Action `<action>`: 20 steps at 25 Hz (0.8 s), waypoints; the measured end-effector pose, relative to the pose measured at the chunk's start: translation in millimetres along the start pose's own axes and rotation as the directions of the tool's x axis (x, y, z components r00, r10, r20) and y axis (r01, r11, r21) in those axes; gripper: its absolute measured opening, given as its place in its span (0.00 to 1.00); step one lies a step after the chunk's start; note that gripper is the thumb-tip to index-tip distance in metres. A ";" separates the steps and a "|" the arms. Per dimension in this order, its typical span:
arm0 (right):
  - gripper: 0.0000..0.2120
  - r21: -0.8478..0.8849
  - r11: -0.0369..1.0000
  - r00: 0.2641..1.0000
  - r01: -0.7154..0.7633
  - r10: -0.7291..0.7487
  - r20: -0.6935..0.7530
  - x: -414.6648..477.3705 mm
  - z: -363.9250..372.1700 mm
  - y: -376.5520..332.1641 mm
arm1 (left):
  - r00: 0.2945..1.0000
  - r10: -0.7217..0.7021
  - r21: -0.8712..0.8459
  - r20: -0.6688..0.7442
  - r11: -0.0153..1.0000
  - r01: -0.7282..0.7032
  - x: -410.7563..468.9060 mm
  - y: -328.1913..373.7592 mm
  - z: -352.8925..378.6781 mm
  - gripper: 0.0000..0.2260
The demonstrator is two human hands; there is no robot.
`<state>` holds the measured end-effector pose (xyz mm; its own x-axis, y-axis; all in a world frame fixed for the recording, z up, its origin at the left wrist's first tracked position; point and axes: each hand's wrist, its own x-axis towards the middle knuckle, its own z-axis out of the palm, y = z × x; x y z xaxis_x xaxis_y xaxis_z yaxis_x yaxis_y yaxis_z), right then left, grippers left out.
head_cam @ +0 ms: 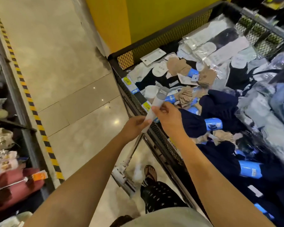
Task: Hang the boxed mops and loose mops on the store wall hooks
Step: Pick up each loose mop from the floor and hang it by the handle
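I hold a loose mop upright in front of me with both hands. Its white handle top [155, 104], capped by a grey hanging loop, rises past the bin's edge. My left hand [134, 127] grips the pole lower down, and my right hand [168, 117] pinches it just above. The metal pole [134, 149] runs down to the white mop head [121, 175], which rests on the tiled floor beside my sandalled foot. No wall hooks or boxed mops are in view.
A black mesh bin [156, 131] full of packaged socks stands at the right, touching the pole. Dark shelving [15, 102] with slippers and soft goods lines the left, edged by yellow-black tape. Beige floor tiles [59, 66] lie between them, and a yellow wall [154, 13] rises behind.
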<state>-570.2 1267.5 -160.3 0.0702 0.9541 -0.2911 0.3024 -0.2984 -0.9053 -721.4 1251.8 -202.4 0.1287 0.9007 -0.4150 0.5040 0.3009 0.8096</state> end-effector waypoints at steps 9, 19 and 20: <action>0.11 -0.127 0.981 0.984 0.149 -0.134 0.122 -27.3 31.4 -33.0 | 0.965 -0.012 -0.152 -0.261 0.988 -0.029 -30.9 -30.1 -6.4 0.22; 0.06 -0.052 0.830 0.690 0.555 -0.424 0.587 -175.2 134.2 -86.5 | 0.762 -0.140 -0.340 -0.632 0.934 -0.111 -219.3 -88.5 -60.1 0.14; 0.06 -0.033 0.799 0.644 0.601 -0.459 0.612 -192.7 143.0 -89.3 | 0.735 -0.155 -0.357 -0.660 0.926 -0.125 -238.4 -96.0 -60.3 0.13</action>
<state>-746.7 1106.8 -67.7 -0.6752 0.7366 0.0387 0.3150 0.3354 -0.8878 -852.0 1027.0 -156.2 -0.5470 0.8222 -0.1572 0.1453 0.2782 0.9495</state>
